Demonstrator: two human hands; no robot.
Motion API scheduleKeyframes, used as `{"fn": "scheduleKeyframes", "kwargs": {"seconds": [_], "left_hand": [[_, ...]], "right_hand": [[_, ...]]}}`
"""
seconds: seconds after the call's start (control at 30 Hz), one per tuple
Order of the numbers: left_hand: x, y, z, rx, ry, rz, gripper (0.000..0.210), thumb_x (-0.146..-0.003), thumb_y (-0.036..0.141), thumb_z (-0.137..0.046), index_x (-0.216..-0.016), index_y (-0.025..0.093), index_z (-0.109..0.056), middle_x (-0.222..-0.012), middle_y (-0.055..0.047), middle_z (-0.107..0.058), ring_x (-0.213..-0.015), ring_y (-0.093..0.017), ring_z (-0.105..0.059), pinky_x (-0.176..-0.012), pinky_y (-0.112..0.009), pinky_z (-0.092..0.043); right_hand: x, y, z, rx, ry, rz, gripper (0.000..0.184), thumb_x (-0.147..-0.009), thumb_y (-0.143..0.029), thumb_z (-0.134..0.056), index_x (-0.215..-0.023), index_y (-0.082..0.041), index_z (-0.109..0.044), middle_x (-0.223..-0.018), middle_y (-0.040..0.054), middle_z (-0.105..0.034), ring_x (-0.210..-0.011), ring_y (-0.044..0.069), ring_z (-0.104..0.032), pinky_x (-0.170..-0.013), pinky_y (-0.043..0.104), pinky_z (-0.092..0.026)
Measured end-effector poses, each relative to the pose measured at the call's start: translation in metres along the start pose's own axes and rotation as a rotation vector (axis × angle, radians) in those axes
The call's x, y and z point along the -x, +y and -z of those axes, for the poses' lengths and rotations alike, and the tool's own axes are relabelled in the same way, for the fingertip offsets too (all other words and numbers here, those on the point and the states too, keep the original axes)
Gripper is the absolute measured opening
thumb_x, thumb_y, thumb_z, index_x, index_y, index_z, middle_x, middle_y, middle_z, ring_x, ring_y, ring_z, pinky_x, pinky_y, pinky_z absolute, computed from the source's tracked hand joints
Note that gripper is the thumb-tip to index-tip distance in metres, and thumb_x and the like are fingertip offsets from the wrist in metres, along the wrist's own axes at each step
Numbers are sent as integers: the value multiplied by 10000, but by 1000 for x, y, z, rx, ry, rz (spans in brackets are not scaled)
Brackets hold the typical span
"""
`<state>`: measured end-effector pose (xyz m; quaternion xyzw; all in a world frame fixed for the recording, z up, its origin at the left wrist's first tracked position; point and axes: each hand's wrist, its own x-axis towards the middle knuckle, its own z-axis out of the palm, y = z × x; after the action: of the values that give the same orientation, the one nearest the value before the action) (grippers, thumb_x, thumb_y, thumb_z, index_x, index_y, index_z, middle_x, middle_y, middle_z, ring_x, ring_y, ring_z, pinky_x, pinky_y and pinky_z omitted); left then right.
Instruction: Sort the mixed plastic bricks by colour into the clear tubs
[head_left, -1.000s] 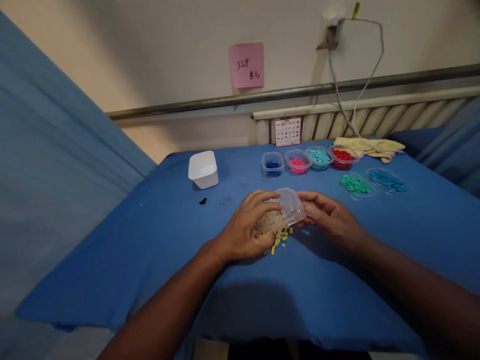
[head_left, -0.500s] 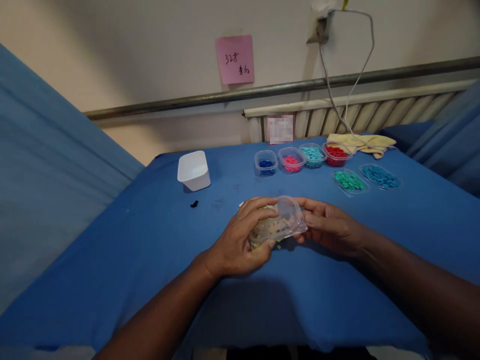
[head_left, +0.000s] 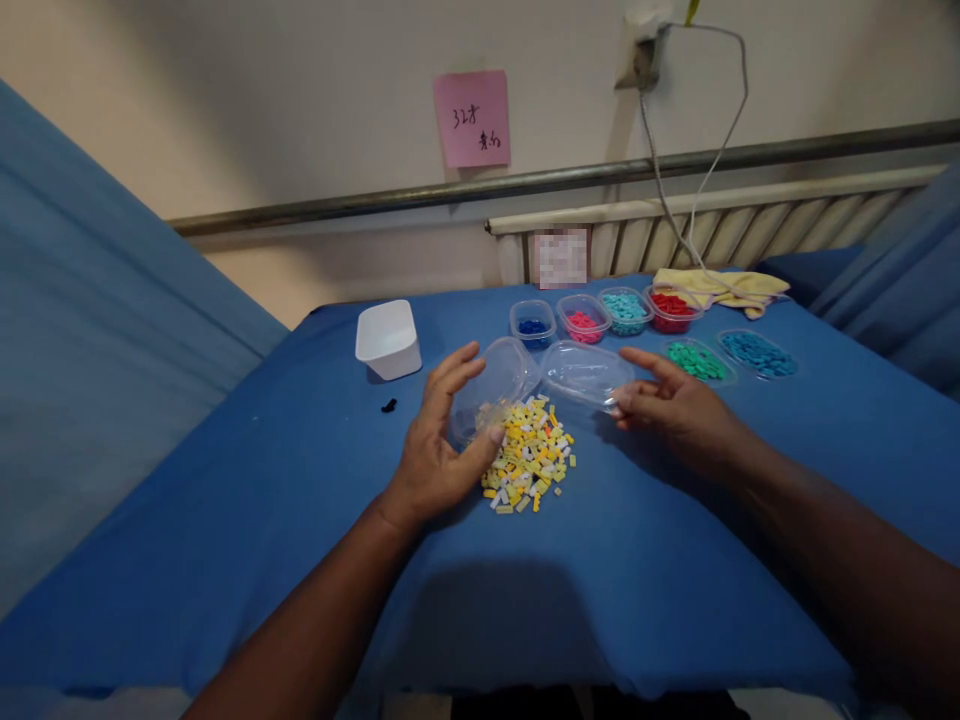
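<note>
A heap of small yellow, cream and white toy bricks (head_left: 529,455) lies on the blue cloth between my hands. My left hand (head_left: 442,445) grips a clear plastic tub (head_left: 504,372), tilted on its side at the heap's upper left edge, thumb in front and fingers behind. My right hand (head_left: 664,405) pinches the right end of a shallow clear plastic lid (head_left: 585,376) between thumb and fingers, index finger raised. The lid is just right of the tub, above and behind the heap. Whether the two pieces touch is unclear.
Behind are clear tubs of dark blue (head_left: 533,328), pink (head_left: 583,326), light blue (head_left: 625,312) and red pieces (head_left: 673,308). Green (head_left: 699,362) and teal pieces (head_left: 761,354) lie on shallow trays at right. A white tub (head_left: 390,345), black scrap (head_left: 388,406) and yellow cloth (head_left: 720,288) also lie there.
The clear tub and lid, held close together before, are now apart, left and right. A brick heap previously hidden under the tub and hands is now exposed on the cloth.
</note>
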<state>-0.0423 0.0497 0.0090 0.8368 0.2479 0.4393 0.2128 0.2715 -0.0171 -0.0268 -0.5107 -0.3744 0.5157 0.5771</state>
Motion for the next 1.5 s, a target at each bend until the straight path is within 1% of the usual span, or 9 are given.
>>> {"fn": "scheduleKeyframes", "kwargs": {"seconds": [0.1, 0.23, 0.4, 0.53, 0.7, 0.93, 1.13, 1.37, 1.5], "left_hand": [[2, -5, 1, -77, -46, -10, 656, -955, 237, -724, -1570, 311, -511, -1701, -121, -451, -1600, -344, -407, -1319, -654, -329], [4, -6, -1, -130, -137, -24, 680, -954, 212, -699, -1590, 316, -481, -1715, -125, -438, -1595, -342, -418, -1295, -645, -372], [4, -2, -1, -163, -203, -69, 705, -934, 173, -675, -1592, 317, -469, -1730, -121, -417, -1590, -347, -415, -1286, -637, -384], [4, 1, -3, -166, -256, -88, 713, -919, 166, -668, -1588, 306, -462, -1730, -132, -414, -1595, -359, -400, -1295, -644, -361], [2, 3, -4, -204, -271, -124, 719, -897, 180, -678, -1579, 283, -477, -1726, -146, -423, -1587, -373, -409, -1291, -656, -355], [-1, -31, 27, -572, -66, 196, 548, -964, 374, -684, -1477, 194, -616, -1655, -189, -512, -1535, -385, -484, -1277, -612, -387], [10, -59, 73, -884, -287, 568, 533, -975, 545, -659, -1340, 164, -735, -1567, -224, -596, -1463, -435, -545, -1241, -581, -407], [18, -51, 86, -946, -416, 683, 533, -954, 636, -669, -1272, 216, -752, -1455, -193, -681, -1308, -429, -640, -1054, -525, -524], [18, -49, 89, -910, -405, 728, 539, -950, 676, -650, -1214, 221, -766, -1380, -196, -719, -1228, -432, -674, -981, -522, -540]], "right_hand": [[-17, 3, 23, 239, 226, 60, 910, -827, -363, -883, -1623, -200, -474, -868, 14, -733, -798, 246, -759, -754, 388, -649], [-21, 7, 45, 700, 300, 61, 940, -875, -535, -795, -1646, -124, -449, -781, 48, -726, -679, 292, -703, -615, 426, -567], [-6, 3, 49, 1045, 425, 347, 697, -968, -559, -680, -1529, -155, -597, -840, 64, -760, -763, 289, -717, -715, 423, -540], [-5, 12, 38, 1185, 156, 655, 397, -1039, -425, -595, -1328, -194, -741, -1115, 132, -804, -1021, 312, -743, -904, 450, -575], [-27, 24, 42, 1460, -83, 638, 341, -1079, -279, -510, -1223, -175, -802, -1226, 153, -813, -1105, 334, -737, -1025, 498, -542], [-38, 24, 50, 1494, -57, 649, 361, -1079, -278, -499, -1201, -171, -821, -1205, 166, -820, -1064, 345, -741, -1033, 524, -517], [-29, 29, 38, 1481, -123, 696, 363, -1078, -286, -521, -1260, -167, -812, -1227, 158, -818, -1068, 334, -735, -987, 489, -539], [-27, 37, 37, 1410, -74, 818, 365, -1083, -342, -538, -1282, -175, -795, -1292, 178, -798, -1151, 379, -727, -1038, 566, -551], [-12, 35, 14, 1219, -188, 873, 363, -1097, -353, -546, -1352, -210, -761, -1333, 166, -782, -1225, 362, -714, -1093, 583, -549]]}}
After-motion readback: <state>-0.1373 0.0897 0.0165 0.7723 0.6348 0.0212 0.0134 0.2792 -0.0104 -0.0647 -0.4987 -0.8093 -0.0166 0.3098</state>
